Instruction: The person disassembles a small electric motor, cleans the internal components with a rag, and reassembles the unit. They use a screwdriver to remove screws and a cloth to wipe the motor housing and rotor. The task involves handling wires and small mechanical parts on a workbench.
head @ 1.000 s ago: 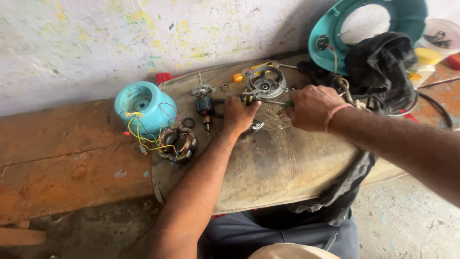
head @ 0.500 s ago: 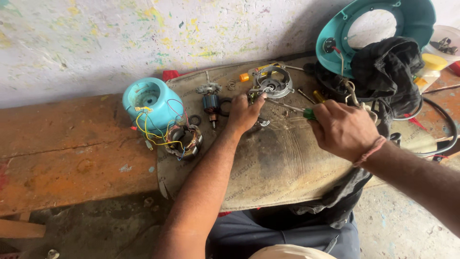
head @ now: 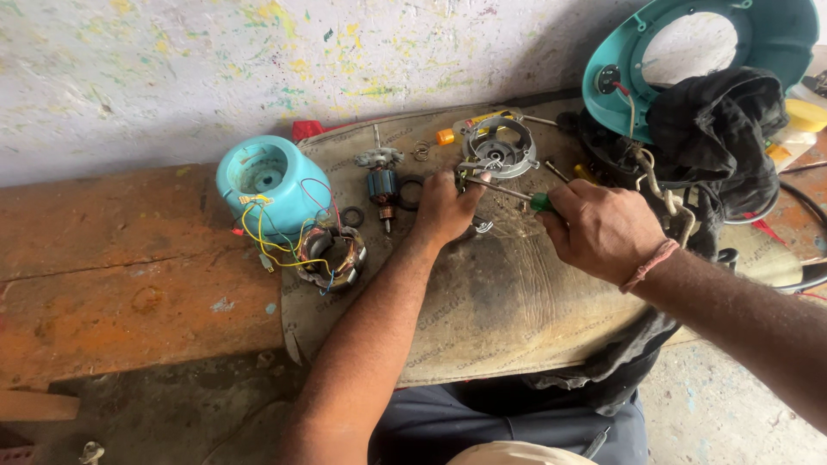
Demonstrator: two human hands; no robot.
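The right hand (head: 603, 228) is closed around a green-handled screwdriver (head: 508, 191); the left hand (head: 444, 207) pinches a small part at its tip, just below the round metal motor plate (head: 498, 148) on the worn mat (head: 517, 301). This looks like screw work. The next move calls for a steady tip. The screwdriver's shaft runs left, slightly up, toward the plate.

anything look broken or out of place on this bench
Nothing looks broken; a motor lies taken apart. The wound coil lies outside the turquoise housing, joined by loose wires. The rotor lies separate. The right hand holds a screwdriver near the left hand.
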